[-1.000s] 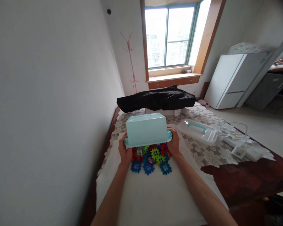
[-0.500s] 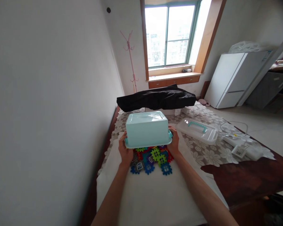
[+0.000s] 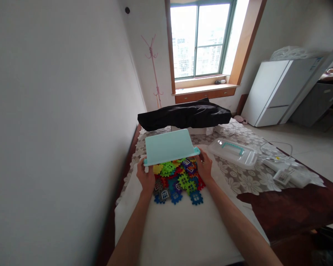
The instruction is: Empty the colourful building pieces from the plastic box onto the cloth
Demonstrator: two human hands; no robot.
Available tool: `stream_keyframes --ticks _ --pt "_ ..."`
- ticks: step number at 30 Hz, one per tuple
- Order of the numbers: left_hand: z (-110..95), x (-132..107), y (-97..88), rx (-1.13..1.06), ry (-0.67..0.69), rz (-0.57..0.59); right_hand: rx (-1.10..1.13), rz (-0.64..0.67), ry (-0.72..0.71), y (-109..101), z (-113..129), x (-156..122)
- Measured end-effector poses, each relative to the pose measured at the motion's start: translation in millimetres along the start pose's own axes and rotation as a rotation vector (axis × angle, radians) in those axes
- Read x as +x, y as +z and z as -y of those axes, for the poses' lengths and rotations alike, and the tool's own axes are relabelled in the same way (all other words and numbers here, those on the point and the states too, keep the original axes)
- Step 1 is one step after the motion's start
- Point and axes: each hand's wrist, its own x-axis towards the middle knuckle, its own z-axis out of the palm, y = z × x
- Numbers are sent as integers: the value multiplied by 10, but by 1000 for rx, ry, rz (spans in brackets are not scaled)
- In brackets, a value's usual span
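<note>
A pale turquoise plastic bin (image 3: 168, 146) is held upside down and tipped away from me above a heap of bright toy blocks (image 3: 177, 179). My left hand (image 3: 145, 178) grips the bin's left rim and my right hand (image 3: 204, 166) grips its right rim. The interlocking blocks, in blue, red, green, yellow and purple, lie on a white cloth (image 3: 180, 229) right below the bin's opening, between my two hands.
A clear lid with a turquoise handle (image 3: 233, 153) lies right of the bin on a flowered tablecloth. White cables and adapters (image 3: 280, 170) lie further right. A black cloth-covered bar (image 3: 184, 115) crosses behind the bin. A wall runs close on the left.
The bin has tilted back and lifted at its near edge. More blocks have come out and the heap below is bigger and more exposed. Both hands keep their hold.
</note>
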Motion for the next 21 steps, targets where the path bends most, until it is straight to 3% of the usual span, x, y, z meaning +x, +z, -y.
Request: stream_keyframes --ticks 6,13,15,21 --pt "28 0 32 -91 -104 10 77 -10 68 19 5 20" --pt "-69 76 35 -105 -231 74 394 157 35 102 50 -1" --pt "-76 97 27 -101 -246 53 370 210 -4 100 62 -17" --pt "21 138 -18 -118 -368 -157 83 287 -106 50 106 -16"
